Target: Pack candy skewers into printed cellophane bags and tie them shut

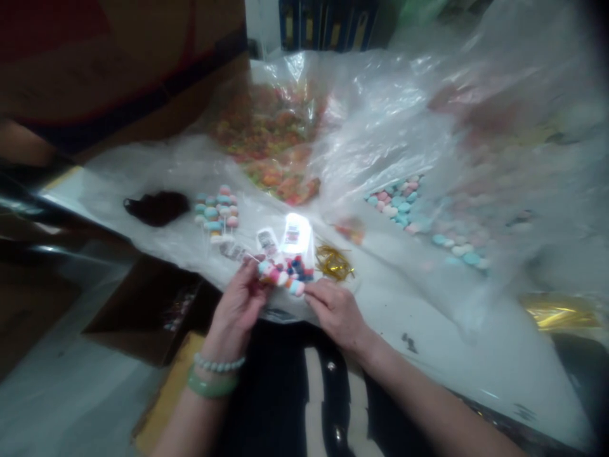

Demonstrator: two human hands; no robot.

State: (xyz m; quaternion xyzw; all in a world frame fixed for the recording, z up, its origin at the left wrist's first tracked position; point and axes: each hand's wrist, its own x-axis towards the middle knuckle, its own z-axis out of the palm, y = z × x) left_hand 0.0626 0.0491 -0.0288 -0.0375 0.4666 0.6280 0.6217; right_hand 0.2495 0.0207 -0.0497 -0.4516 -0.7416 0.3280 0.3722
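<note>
Hands: through my remote head view, both are narrowed onto one thing; the left hand [242, 292] closes round its left end, while the right hand [335, 314] pinches the opposite tip between thumb and fingers.
Pastel skewer: I find it [281, 277] strung between the hands, by the middle of the worktop's [404, 304] near edge; blur hides whether it touches anything beneath.
Long axis: it slants from the left hand, on the far side, down to the right hand, closer to the near edge; each hand meets its own end, so I call neither nearer.
Red and blue pieces: these [301, 270] crowd just beyond the skewer, the closest obstacle I see on the far side.
Labelled packet: it lies [295, 233] behind those pieces, brightly lit.
Gold ties: a loose heap [335, 262] sits just beyond the right hand's fingers.
Other skewers: a cluster [219, 211] rests toward the worktop's left edge, beside a dark bundle [162, 208].
Bags: orange-and-green sweets [280, 146] fill one toward the far edge; blue, pink and white sweets [399, 202] show in clear plastic toward the right.
Open carton: I see it [137, 317] below the left edge, well apart from the skewer.
</note>
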